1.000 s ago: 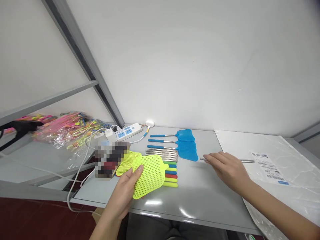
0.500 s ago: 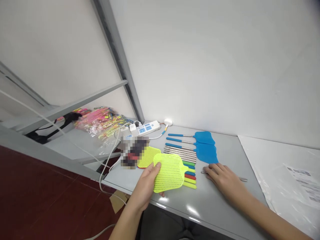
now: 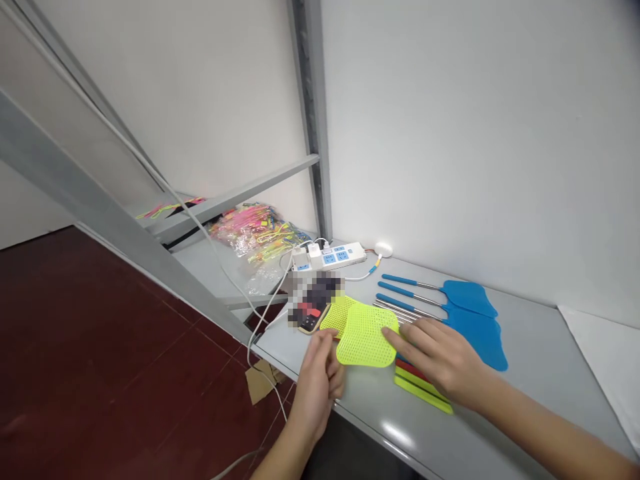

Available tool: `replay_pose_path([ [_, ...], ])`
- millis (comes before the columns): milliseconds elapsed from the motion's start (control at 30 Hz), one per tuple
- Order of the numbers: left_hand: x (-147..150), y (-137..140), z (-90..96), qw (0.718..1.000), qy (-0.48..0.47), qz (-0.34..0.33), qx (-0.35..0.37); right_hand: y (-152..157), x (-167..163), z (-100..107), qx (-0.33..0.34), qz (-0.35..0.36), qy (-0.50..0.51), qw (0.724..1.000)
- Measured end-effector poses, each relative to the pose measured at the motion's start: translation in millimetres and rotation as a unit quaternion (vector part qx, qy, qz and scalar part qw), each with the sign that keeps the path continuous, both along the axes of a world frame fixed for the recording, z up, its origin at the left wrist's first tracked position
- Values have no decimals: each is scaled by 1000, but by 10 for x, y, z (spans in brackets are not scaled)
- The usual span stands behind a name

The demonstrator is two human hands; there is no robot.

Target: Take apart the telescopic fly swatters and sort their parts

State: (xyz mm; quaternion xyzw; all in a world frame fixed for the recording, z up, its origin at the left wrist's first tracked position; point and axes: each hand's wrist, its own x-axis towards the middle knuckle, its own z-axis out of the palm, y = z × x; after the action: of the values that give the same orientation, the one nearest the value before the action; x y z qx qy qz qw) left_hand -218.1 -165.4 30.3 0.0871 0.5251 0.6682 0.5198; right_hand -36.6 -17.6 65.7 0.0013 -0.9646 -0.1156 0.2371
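Observation:
A yellow mesh fly swatter head (image 3: pixel 367 340) is between my two hands above the table's front edge. My left hand (image 3: pixel 317 377) is closed, its thumb and fingers at the head's left edge. My right hand (image 3: pixel 447 357) reaches over from the right and grips the head's right side, the index finger lying on the mesh; its neck is hidden. Behind it lies another yellow swatter head (image 3: pixel 334 313). Under and beside my right hand are yellow handles (image 3: pixel 423 392) and a red handle (image 3: pixel 411 371). Metal rods (image 3: pixel 389 309) lie behind, partly covered.
Blue fly swatters (image 3: pixel 473 333) lie at the back right. A white power strip (image 3: pixel 345 255) with plugs and cables stands by the wall. A partly blurred phone (image 3: pixel 313 321) lies left. Bagged colourful cords (image 3: pixel 260 230) sit beyond the metal frame (image 3: pixel 313 120). White sheeting (image 3: pixel 600 360) covers the right side.
The view has swung left. My right hand has left the thin metal rod and moved onto the yellow swatter head. My left hand's hold has shifted to the head's edge, and the head has turned.

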Motion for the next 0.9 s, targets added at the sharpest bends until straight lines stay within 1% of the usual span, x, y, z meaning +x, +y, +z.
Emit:
replay_pose_path([
  [67, -72, -74, -129, 992, 92, 83, 28, 91, -227, -60, 18, -10, -5, 1000],
  [100, -99, -107, -196, 981, 155, 109, 34, 124, -332, -91, 26, -17, -10, 999],
  [133, -121, -135, -257, 966, 227, 120, 39, 148, -427, -122, 33, -24, -16, 999],
  [167, -139, -157, -307, 943, 306, 119, 48, 165, -508, -153, 39, -30, -21, 999],
  [200, -155, -171, -343, 915, 386, 106, 61, 175, -573, -182, 42, -33, -28, 998],
  [267, -178, -177, -374, 850, 518, 48, 85, 182, -654, -237, 43, -37, -40, 998],
  [333, -192, -155, -368, 793, 602, -16, 93, 177, -681, -287, 42, -40, -52, 997],
  [400, -200, -117, -351, 758, 644, -66, 76, 169, -675, -329, 39, -46, -66, 996],
  [467, -205, -76, -342, 741, 661, -100, 60, 163, -657, -361, 33, -52, -78, 995],
  [533, -208, -44, -344, 734, 667, -114, 49, 163, -636, -382, 25, -58, -93, 994],
  [667, -217, -23, -364, 726, 678, -114, 29, 174, -605, -394, 13, -55, -132, 990],
  [767, -219, -26, -367, 714, 690, -115, 18, 165, -593, -374, 1, -65, -135, 989],
  [833, -218, -24, -353, 703, 702, -116, 8, 147, -579, -344, -17, -79, -128, 988],
  [900, -219, -5, -319, 686, 718, -121, -2, 128, -544, -304, -37, -93, -122, 988],
])
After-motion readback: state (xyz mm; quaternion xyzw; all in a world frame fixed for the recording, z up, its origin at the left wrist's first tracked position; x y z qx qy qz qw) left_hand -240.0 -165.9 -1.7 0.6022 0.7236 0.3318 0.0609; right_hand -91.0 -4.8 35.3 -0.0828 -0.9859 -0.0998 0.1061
